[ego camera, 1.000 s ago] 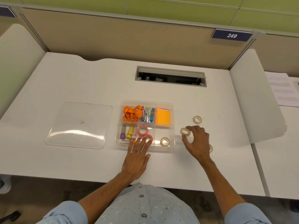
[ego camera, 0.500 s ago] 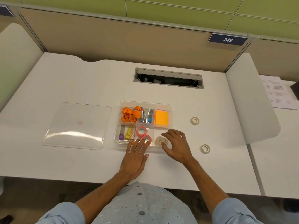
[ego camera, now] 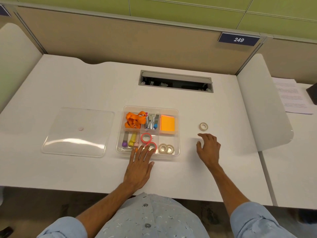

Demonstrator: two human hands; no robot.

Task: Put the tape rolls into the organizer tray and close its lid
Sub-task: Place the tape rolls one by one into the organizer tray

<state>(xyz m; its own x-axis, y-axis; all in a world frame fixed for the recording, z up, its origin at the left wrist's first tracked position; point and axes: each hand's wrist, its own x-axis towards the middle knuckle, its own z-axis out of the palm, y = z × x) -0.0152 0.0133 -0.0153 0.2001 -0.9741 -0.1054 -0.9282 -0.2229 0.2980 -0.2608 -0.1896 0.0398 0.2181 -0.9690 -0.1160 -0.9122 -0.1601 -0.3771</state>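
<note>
Right hand (ego camera: pixel 208 148) — fingers spread, palm down; near tape roll (ego camera: pixel 203 126)

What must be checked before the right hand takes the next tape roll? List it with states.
1. Right hand free: ok, fingers open, nothing seen in it.
2. Loose tape roll clear: ok, alone on the desk beyond that hand.
3. Room in tray: ok, bare floor behind the two beige rolls.
4. Tray steadied: ok, left hand rests on its front edge.
5. No other roll left out: cannot tell, the hand may hide one.
6. Lid on: not ok, lies left of the tray.
</note>
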